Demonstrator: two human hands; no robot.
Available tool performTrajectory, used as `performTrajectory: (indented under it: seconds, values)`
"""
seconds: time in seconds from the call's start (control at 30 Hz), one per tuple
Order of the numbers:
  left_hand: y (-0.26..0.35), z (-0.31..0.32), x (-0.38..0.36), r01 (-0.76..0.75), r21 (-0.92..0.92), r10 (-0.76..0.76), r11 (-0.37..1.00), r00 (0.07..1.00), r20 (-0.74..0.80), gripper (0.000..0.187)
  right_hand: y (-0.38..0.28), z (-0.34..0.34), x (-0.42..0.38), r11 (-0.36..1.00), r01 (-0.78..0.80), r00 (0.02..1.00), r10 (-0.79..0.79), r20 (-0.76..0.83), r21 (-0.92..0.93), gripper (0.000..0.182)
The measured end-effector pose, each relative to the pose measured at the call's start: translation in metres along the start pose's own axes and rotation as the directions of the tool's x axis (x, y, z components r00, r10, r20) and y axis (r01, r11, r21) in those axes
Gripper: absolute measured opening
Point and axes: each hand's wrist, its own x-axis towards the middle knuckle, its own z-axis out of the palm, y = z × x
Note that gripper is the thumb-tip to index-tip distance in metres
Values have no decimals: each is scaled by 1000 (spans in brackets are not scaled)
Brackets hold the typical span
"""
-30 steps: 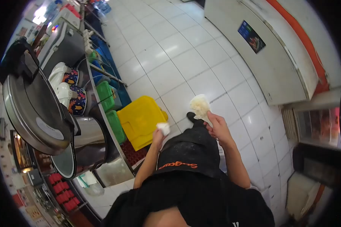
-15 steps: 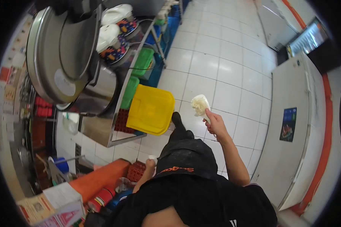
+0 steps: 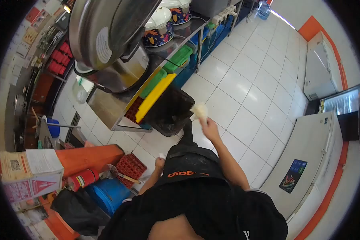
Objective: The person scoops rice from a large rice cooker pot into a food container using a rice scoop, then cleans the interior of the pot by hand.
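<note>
My right hand (image 3: pixel 209 129) is closed around the handle of a white rice paddle (image 3: pixel 203 114), with clumped rice (image 3: pixel 197 109) on its blade. The paddle is at the right edge of a trash bin (image 3: pixel 173 108) lined with a black bag; its yellow lid (image 3: pixel 155 97) stands tilted up on the left. Low beside my apron, my left hand (image 3: pixel 159 163) is closed on a small white thing (image 3: pixel 161 155) that I cannot identify. One dark shoe and leg (image 3: pixel 187 133) are close against the bin.
A large pot-like cooker (image 3: pixel 120 72) with its lid (image 3: pixel 108 32) raised stands on a steel table (image 3: pixel 102 112). Patterned rice cookers (image 3: pixel 158 35) sit behind it. Red egg trays (image 3: pixel 130 168) and a blue drum (image 3: pixel 110 196) are at lower left. A chest freezer (image 3: pixel 300 156) lines the right.
The bin's yellow lid has swung up from closed to open, showing the black liner. My right hand has brought the rice paddle left to the bin. The view has shifted.
</note>
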Motion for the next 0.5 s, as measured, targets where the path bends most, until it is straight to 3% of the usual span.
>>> performTrajectory:
  seconds: [0.03, 0.07, 0.13, 0.23, 0.27, 0.33, 0.4, 0.43, 0.47, 0.5]
  values:
    - [7, 0, -3, 31, -79, -31, 996, 1000, 2, 33, 9, 13, 12, 872, 338, 932, -361, 1, -354, 31]
    - [12, -2, -2, 31, -107, -33, 994, 999, -16, 33, 3, 17, 18, 864, 350, 929, -369, 18, -363, 31]
    - [28, -4, -14, 43, -157, -51, 987, 998, -45, 34, -7, 27, 26, 894, 230, 949, -294, -116, -385, 20]
    - [70, -24, -52, 43, -305, -65, 952, 996, -63, 34, 5, 8, 36, 903, 229, 951, -287, -114, -364, 23]
    - [76, -26, -63, 66, -296, -81, 953, 996, -39, 34, 18, -1, 36, 952, 177, 973, -207, -99, -248, 25]
    - [59, -18, -64, 95, -301, -105, 949, 994, -16, 34, 84, -6, 37, 938, 237, 937, -290, -197, -253, 27]
    - [14, -4, -39, 29, -76, -28, 997, 1000, 9, 38, 150, -17, 24, 993, -94, 992, 100, -81, 69, 22]
    - [5, -4, -39, 30, -101, -30, 994, 1000, -2, 38, 197, -26, 16, 978, -181, 983, 181, -12, -102, 17]
    - [1, -3, -40, 103, -48, -103, 994, 995, 6, 41, 267, -27, 1, 937, -93, 990, 53, -127, -337, 18]
    - [-4, -2, -39, 178, -9, -178, 984, 984, 6, 44, 300, -51, -20, 747, 139, 947, 91, 307, -650, 29]
